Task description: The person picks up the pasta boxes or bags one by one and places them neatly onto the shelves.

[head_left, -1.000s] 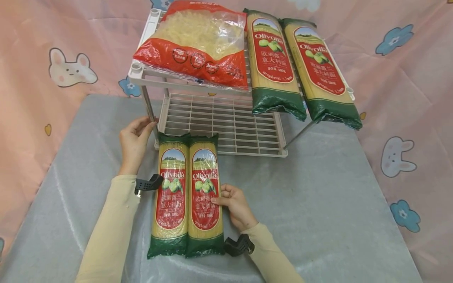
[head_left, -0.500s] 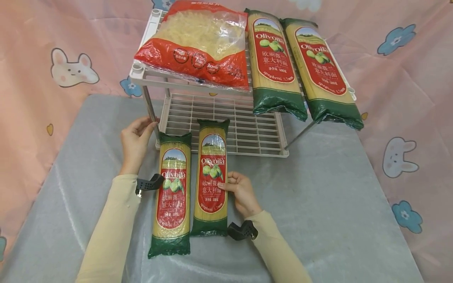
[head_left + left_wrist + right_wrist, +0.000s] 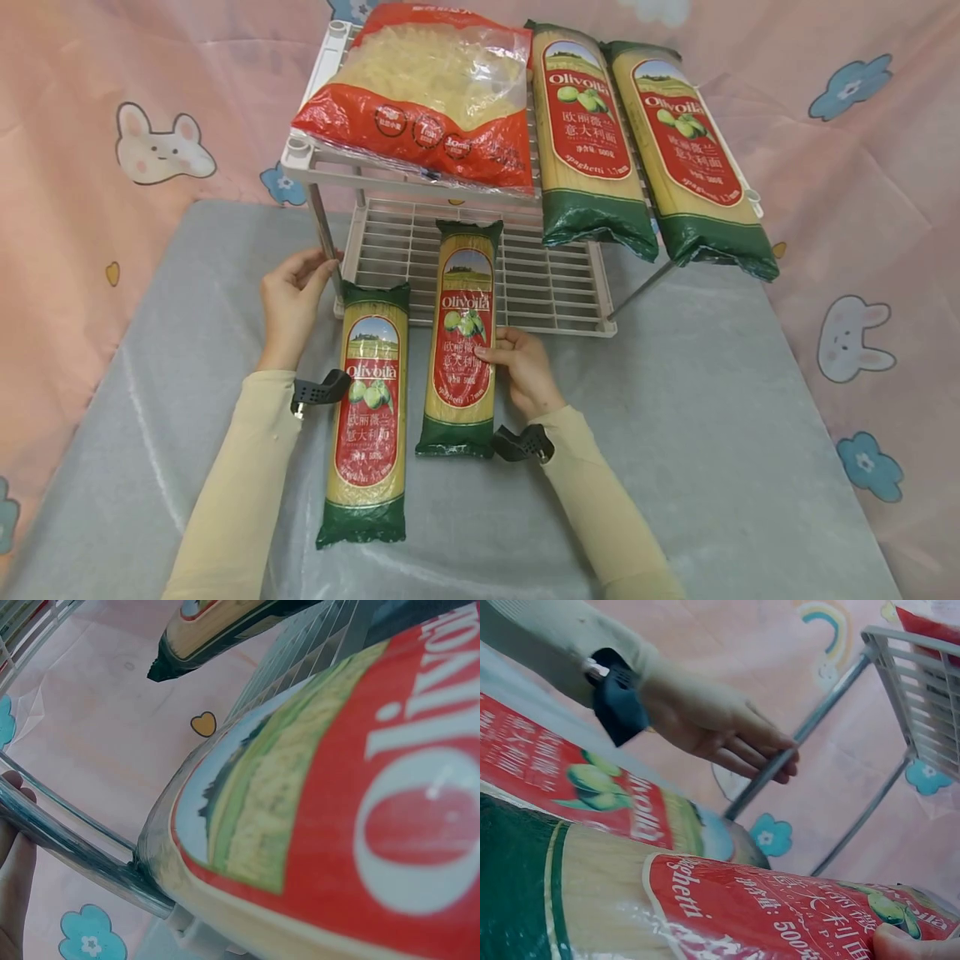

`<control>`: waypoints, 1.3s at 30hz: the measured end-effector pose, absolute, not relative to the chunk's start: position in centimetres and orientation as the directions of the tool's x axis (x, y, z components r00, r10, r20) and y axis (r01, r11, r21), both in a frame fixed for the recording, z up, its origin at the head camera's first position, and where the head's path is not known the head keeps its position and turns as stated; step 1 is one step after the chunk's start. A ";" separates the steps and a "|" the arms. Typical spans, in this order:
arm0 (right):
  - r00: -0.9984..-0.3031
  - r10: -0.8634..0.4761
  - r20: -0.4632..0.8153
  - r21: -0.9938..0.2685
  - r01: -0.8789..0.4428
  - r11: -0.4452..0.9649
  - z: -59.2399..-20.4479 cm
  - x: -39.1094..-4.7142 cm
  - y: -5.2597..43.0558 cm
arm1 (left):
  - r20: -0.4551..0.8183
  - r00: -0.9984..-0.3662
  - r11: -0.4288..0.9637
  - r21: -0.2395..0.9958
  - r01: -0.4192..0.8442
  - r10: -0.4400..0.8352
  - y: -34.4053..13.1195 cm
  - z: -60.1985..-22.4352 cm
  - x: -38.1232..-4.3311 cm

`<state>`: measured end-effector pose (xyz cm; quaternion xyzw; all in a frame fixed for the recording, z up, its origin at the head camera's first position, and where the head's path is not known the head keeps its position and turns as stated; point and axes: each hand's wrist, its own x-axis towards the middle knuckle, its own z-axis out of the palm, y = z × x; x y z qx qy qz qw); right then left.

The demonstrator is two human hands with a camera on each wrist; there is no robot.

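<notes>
My right hand point(image 3: 525, 371) grips a pack of spaghetti point(image 3: 463, 329) by its right side, thumb on the red label. The top end of that pack overlaps the lower shelf point(image 3: 555, 287) of a white rack. To its left a second spaghetti pack point(image 3: 373, 417) lies on the grey cloth, its top end at the rack's front left corner. My left hand point(image 3: 292, 304) holds the rack's front left metal post point(image 3: 321, 221) between thumb and fingers. In the right wrist view, the fingers of the left hand point(image 3: 720, 731) wrap the post, and the held pack point(image 3: 705, 907) fills the foreground.
On the rack's upper shelf sit a red and clear bag of pasta point(image 3: 427, 100) and two more spaghetti packs, one in the middle point(image 3: 592, 142) and one at right point(image 3: 693, 158). Their green ends jut past the shelf's front edge. A pink patterned curtain point(image 3: 862, 208) hangs behind.
My right hand has lifted the right-hand spaghetti pack away from its neighbour and carried it forward and slightly right, over the lower shelf's front edge. My left hand stays on the post.
</notes>
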<state>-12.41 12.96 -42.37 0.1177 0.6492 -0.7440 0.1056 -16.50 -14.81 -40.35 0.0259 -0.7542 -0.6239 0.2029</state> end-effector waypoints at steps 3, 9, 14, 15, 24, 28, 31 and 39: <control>-0.951 -0.008 -0.309 -0.942 0.307 -0.139 -42.0 -13.3 13.1 | 0.272 -0.916 0.236 0.950 0.206 -0.295 -14.8 -40.4 -16.6; -0.954 -0.033 -0.296 -0.947 0.298 -0.117 -41.6 -14.8 13.2 | 0.281 -0.915 0.247 0.946 0.212 -0.290 -14.9 -40.5 -16.7; -0.962 -0.029 -0.271 -0.956 0.273 -0.105 -41.7 -16.1 12.9 | 0.293 -0.913 0.234 0.945 0.230 -0.284 -15.0 -40.4 -16.5; -0.963 -0.025 -0.269 -0.958 0.270 -0.101 -41.8 -16.4 12.8 | 0.291 -0.914 0.234 0.945 0.229 -0.283 -14.9 -40.4 -16.5; -0.956 -0.015 -0.293 -0.950 0.293 -0.105 -42.2 -18.3 12.3 | 0.288 -0.917 0.235 0.945 0.226 -0.275 -14.9 -40.2 -16.2; -0.949 -0.041 -0.314 -0.946 0.316 -0.079 -42.2 -18.9 12.0 | 0.281 -0.916 0.251 0.944 0.212 -0.285 -14.9 -40.4 -16.2; -0.947 -0.063 -0.315 -0.946 0.319 -0.056 -42.2 -19.4 11.8 | 0.281 -0.916 0.257 0.944 0.209 -0.286 -14.9 -40.5 -16.2; -0.950 -0.095 -0.299 -0.954 0.301 -0.011 -42.0 -20.6 11.3 | 0.287 -0.917 0.261 0.941 0.215 -0.279 -14.9 -40.4 -16.3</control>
